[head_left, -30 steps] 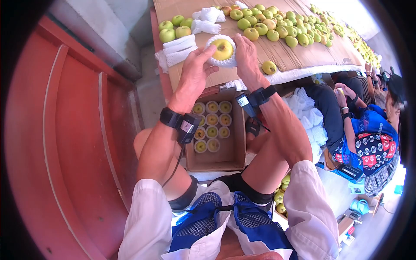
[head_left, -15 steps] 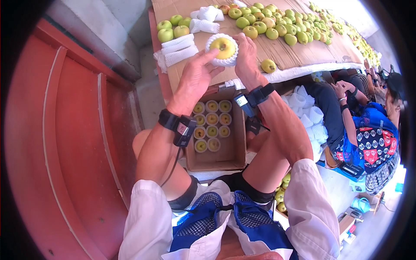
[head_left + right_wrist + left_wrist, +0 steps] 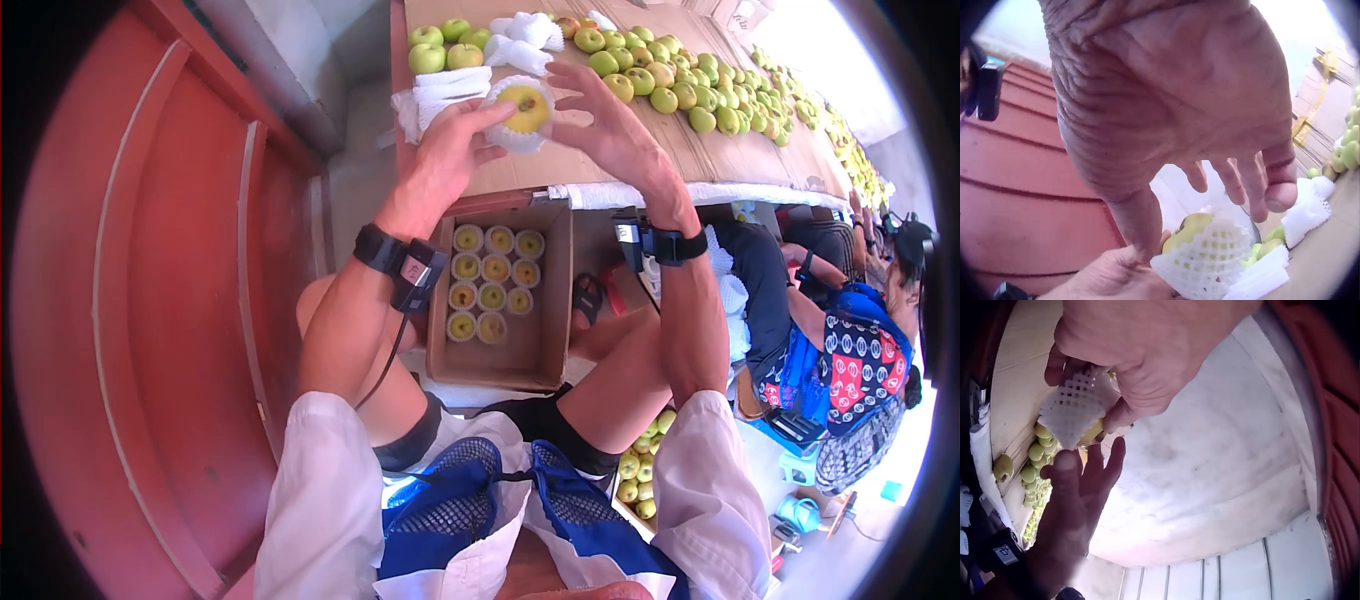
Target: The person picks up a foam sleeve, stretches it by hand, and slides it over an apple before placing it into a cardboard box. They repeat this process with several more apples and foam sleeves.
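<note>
My left hand [image 3: 445,158] grips a yellow-green apple [image 3: 525,108] in a white foam net [image 3: 1075,412], its thumb lying over the net's rim. The apple's top shows through the net's open end, above the cardboard-covered table. My right hand [image 3: 612,130] is just to the right of it, fingers spread and thumb apart. In the right wrist view its thumb reaches down beside the netted apple, while the other fingers hang over it. Below, an open carton [image 3: 555,310] holds several netted apples [image 3: 495,268] in rows at its left.
On the table lie stacked foam nets [image 3: 450,88], bunched nets [image 3: 525,45], a small group of green apples [image 3: 428,58] and a long pile of apples [image 3: 690,95]. To the right sits another person [image 3: 850,340]. A red corrugated wall [image 3: 130,300] stands at the left.
My right hand has let go of the netted apple's side and spread its fingers, moving off to the right. The left hand keeps its hold. The head view has shifted slightly.
</note>
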